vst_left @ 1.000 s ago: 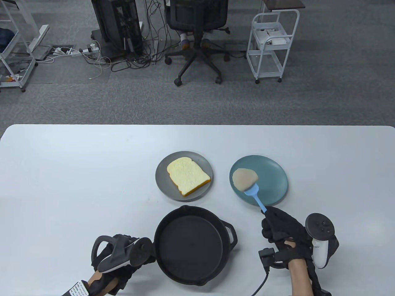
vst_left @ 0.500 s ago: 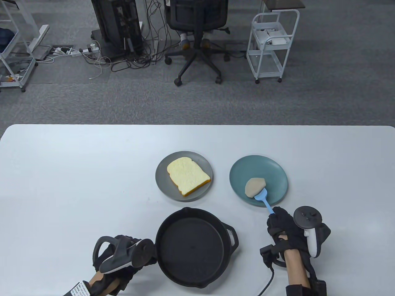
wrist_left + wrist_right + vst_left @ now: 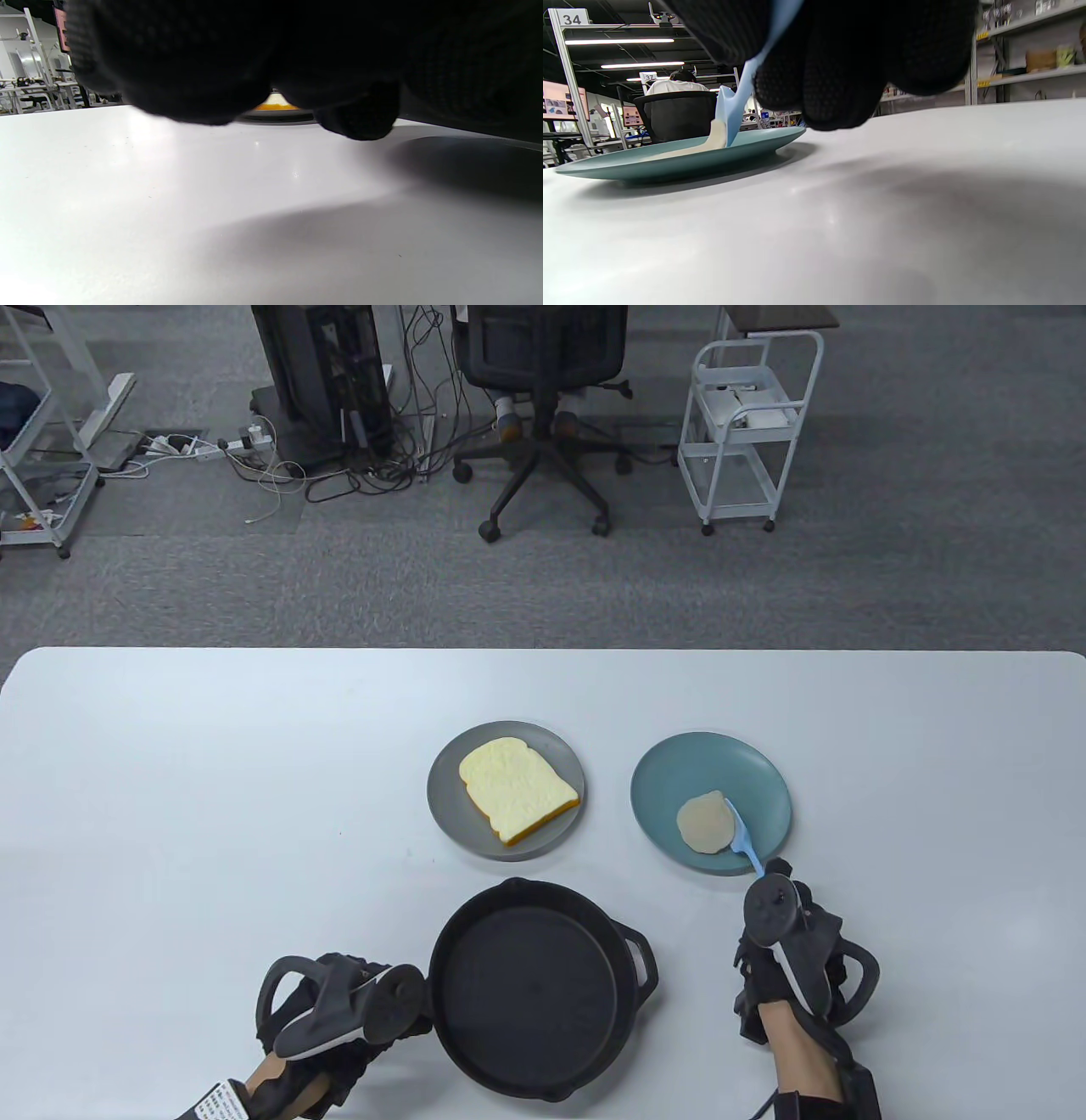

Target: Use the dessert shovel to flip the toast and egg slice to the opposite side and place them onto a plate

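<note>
My right hand (image 3: 785, 937) grips the shovel (image 3: 740, 838), blade on edge against the egg (image 3: 703, 823) at the teal plate's (image 3: 768, 780) six o'clock; a sideways drag could sweep it off. Left hand (image 3: 339, 1010): grip unclear.

A lab or office workroom: grey carpet floor (image 3: 891, 560), a black swivel office chair (image 3: 543, 356), a tangle of cables and a white power strip (image 3: 199, 448), a white wire trolley (image 3: 747, 424), and ceiling strip lights (image 3: 619, 41) over numbered shelving racks (image 3: 1022, 76).
</note>
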The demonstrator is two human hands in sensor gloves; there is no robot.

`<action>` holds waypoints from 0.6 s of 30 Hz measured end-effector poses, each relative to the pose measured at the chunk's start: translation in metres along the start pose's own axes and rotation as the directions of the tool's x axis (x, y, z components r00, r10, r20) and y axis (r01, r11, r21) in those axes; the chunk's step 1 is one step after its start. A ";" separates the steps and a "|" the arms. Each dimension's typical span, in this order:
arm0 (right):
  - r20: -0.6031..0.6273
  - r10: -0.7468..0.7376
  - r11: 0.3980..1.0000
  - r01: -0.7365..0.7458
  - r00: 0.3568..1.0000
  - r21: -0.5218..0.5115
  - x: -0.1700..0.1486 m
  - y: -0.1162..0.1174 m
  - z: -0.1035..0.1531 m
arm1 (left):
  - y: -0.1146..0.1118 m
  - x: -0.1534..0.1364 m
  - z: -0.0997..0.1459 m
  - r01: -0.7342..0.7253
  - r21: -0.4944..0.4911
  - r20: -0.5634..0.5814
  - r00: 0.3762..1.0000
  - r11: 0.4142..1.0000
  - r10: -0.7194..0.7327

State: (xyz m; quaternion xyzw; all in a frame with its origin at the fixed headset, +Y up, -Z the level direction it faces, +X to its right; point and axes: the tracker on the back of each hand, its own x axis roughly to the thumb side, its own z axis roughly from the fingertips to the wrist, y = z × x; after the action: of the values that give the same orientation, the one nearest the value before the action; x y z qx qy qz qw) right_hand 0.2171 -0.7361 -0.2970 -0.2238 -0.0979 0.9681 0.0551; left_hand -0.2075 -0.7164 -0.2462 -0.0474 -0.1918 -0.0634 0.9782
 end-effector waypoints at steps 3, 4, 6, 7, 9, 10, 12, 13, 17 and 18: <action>-0.013 0.028 0.999 -0.029 1.000 -0.029 -0.004 -0.002 -0.001 | 0.000 0.000 0.000 0.001 -0.002 -0.001 1.000 1.000 -0.001; -0.025 0.029 0.999 -0.030 0.999 -0.035 -0.006 -0.003 -0.001 | 0.000 0.000 0.000 0.001 -0.001 -0.001 1.000 1.000 -0.001; -0.046 0.012 0.999 -0.013 0.999 -0.035 -0.010 -0.004 -0.001 | 0.000 0.000 0.000 0.001 0.000 -0.002 1.000 1.000 -0.001; -0.055 0.006 0.999 -0.007 0.998 -0.032 -0.012 -0.004 -0.002 | 0.000 0.000 0.000 0.000 -0.002 -0.002 1.000 1.000 0.000; -0.076 -0.013 1.000 0.011 0.997 -0.025 -0.018 -0.006 -0.003 | 0.000 0.000 0.000 0.004 -0.002 -0.002 1.000 1.000 -0.004; -0.089 -0.028 0.999 0.026 0.996 -0.025 -0.020 -0.007 -0.002 | 0.000 0.000 0.000 0.005 -0.002 -0.002 1.000 1.000 -0.005; -0.120 -0.065 0.998 0.061 0.991 -0.036 -0.027 -0.010 -0.002 | 0.001 -0.001 0.000 0.007 -0.002 -0.003 1.000 1.000 -0.007; -0.131 -0.080 0.997 0.076 0.988 -0.031 -0.029 -0.011 -0.003 | 0.001 -0.001 0.000 0.007 -0.001 -0.003 1.000 1.000 -0.007; -0.170 -0.174 0.985 0.169 0.970 -0.045 -0.036 -0.015 -0.003 | 0.001 -0.001 0.000 0.004 0.002 -0.004 1.000 1.000 -0.004; -0.162 -0.160 0.987 0.156 0.974 -0.041 -0.035 -0.017 -0.002 | 0.001 -0.001 0.000 0.004 0.003 -0.004 1.000 1.000 -0.004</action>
State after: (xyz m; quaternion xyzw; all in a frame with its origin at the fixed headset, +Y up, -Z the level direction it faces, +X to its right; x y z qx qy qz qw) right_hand 0.2499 -0.7246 -0.2806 -0.2954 -0.1242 0.9373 0.1367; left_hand -0.2086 -0.7154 -0.2463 -0.0455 -0.1899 -0.0654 0.9786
